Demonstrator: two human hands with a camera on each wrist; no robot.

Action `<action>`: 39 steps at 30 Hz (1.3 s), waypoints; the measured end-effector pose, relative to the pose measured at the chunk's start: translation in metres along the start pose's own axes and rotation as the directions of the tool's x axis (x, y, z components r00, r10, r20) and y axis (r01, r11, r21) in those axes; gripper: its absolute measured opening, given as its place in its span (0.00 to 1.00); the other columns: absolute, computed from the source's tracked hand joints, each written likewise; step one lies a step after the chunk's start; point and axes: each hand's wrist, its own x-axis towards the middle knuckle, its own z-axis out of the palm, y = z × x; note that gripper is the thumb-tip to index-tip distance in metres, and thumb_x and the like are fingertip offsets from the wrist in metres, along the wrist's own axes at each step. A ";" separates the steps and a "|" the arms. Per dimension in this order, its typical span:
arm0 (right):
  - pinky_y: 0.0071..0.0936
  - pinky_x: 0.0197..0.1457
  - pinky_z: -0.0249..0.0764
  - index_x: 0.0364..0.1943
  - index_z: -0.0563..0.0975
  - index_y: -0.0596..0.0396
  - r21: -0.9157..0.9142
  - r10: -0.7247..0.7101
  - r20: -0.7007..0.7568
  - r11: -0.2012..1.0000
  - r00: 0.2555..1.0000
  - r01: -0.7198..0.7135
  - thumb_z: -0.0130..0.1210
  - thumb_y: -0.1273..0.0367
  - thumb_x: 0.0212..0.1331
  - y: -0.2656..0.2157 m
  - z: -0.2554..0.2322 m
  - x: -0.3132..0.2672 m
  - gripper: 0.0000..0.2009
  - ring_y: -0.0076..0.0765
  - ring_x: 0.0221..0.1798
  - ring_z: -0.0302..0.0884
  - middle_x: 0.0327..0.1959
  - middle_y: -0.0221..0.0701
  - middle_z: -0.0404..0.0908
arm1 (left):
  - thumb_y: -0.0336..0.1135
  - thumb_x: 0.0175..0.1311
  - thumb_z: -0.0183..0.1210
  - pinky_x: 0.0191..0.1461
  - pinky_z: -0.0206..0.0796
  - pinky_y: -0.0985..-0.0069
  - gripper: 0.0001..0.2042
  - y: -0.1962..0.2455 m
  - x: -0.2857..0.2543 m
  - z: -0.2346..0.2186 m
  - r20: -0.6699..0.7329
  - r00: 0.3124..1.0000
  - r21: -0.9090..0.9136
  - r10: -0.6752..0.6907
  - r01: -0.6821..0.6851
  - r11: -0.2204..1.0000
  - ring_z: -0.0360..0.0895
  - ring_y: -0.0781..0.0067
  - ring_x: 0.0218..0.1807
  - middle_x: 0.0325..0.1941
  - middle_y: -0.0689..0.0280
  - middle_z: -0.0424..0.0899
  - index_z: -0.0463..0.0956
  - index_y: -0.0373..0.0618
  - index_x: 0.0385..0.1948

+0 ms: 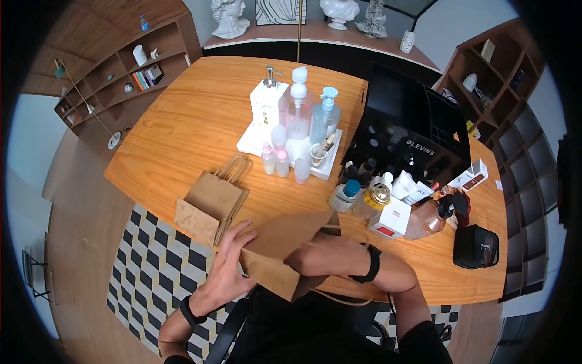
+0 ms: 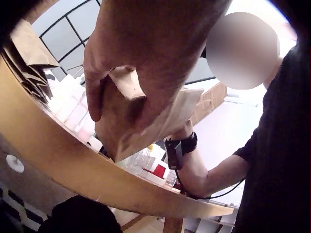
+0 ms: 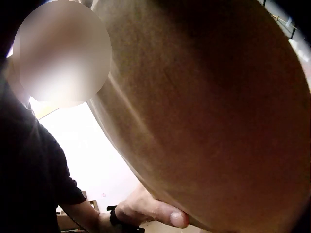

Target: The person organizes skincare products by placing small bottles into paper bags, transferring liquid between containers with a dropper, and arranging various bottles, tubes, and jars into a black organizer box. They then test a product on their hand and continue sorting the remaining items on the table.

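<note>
Held over the table's front edge is a brown paper bag (image 1: 282,236), lying on its side with its handle (image 1: 342,298) hanging toward the right. My left hand (image 1: 229,267) grips the bag's left end, fingers on the far side and thumb on the near side. The left wrist view shows the same hand (image 2: 141,58) curled round the folded paper. My right hand (image 1: 309,255) reaches into the bag's mouth up to about the wrist, its fingers hidden inside. Close to the left hand, folded paper bags (image 1: 212,200) with twisted handles lie stacked on the table.
A white tray (image 1: 250,142) bears pump bottles and small bottles on the wooden table (image 1: 176,121). To the right stand a black case (image 1: 412,121), a blue-capped bottle (image 1: 345,195), a white box (image 1: 391,217), an amber pump bottle (image 1: 426,219) and a small black pouch (image 1: 476,247).
</note>
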 end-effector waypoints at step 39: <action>0.44 0.54 0.78 0.46 0.82 0.62 0.399 0.697 -0.187 0.698 0.692 -0.595 0.71 0.72 0.58 0.018 -0.078 0.023 0.14 0.56 0.49 0.84 0.45 0.43 0.84 | 0.24 0.74 0.64 0.56 0.73 0.77 0.09 -0.047 -0.018 -0.112 -0.856 0.501 -0.028 -0.130 0.207 0.978 0.82 0.76 0.49 0.51 0.62 0.90 0.86 0.33 0.51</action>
